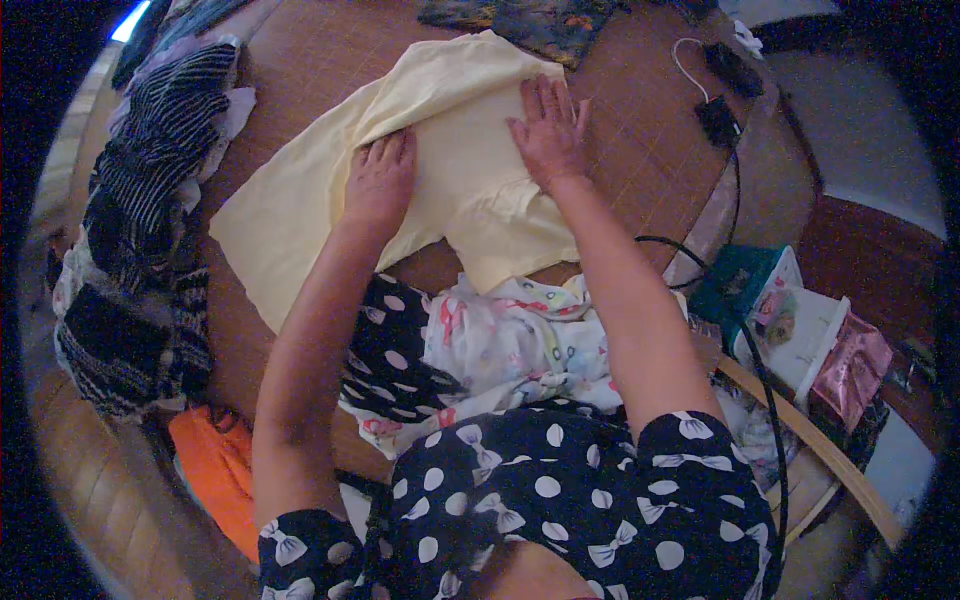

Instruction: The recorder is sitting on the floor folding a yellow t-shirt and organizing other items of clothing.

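A pale yellow short-sleeved garment (pixel 465 172) lies spread on a brown mat (pixel 637 172) in front of me, with part of its upper edge folded over. My left hand (pixel 381 176) rests flat on it, fingertips at the edge of the folded layer. Flat near the garment's upper right corner is my right hand (pixel 551 131), fingers apart. Between my forearms, close to my body, lie a white printed cloth (pixel 517 337) and a black cloth with pale dots (pixel 394 352). A sleeve of the yellow garment touches the white cloth.
Dark patterned clothes (pixel 157 172) are heaped along the left, with an orange cloth (pixel 217 465) below. A dark patterned cloth (pixel 540 26) lies at the top. To the right are a black adapter (pixel 718 121) with cables, a green and white box (pixel 750 292) and a curved wooden strip (pixel 817 446).
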The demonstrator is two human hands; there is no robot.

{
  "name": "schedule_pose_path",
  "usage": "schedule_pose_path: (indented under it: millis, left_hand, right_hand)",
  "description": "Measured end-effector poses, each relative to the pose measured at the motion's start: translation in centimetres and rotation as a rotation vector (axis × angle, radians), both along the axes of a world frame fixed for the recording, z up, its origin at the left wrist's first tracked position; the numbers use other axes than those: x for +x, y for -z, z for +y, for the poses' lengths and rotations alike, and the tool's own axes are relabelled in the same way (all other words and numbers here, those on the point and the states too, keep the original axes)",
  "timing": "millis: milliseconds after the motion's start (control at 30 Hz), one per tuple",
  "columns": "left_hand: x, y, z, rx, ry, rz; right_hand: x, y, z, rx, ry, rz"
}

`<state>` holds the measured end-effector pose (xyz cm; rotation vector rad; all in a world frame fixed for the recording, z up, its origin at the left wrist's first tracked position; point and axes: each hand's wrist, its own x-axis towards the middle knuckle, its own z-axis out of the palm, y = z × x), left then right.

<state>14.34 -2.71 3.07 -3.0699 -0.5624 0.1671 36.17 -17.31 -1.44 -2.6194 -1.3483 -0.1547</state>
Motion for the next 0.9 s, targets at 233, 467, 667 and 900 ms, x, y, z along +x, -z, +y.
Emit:
schedule_pose_path:
  millis: [233, 467, 667, 900]
  left_hand:
    - [1.2, -0.8, 1.3, -0.192, -0.119, -0.109]
    - [1.4, 0.6, -1.3, -0.220, 0.193, -0.128]
    - [1.5, 0.9, -1.8, -0.251, 0.164, -0.110]
    - [1.1, 0.4, -2.1, -0.265, 0.158, -0.083]
  right_hand:
    - [-0.2, -0.4, 0.2, -0.037, -0.005, -0.046]
    - [-1.1, -1.6, 0.9, -0.173, 0.044, -0.093]
    - [-4.0, -1.6, 0.6, -0.042, -0.213, 0.069]
    - [-2.2, -2.7, -2.8, -0.095, -0.093, 0.030]
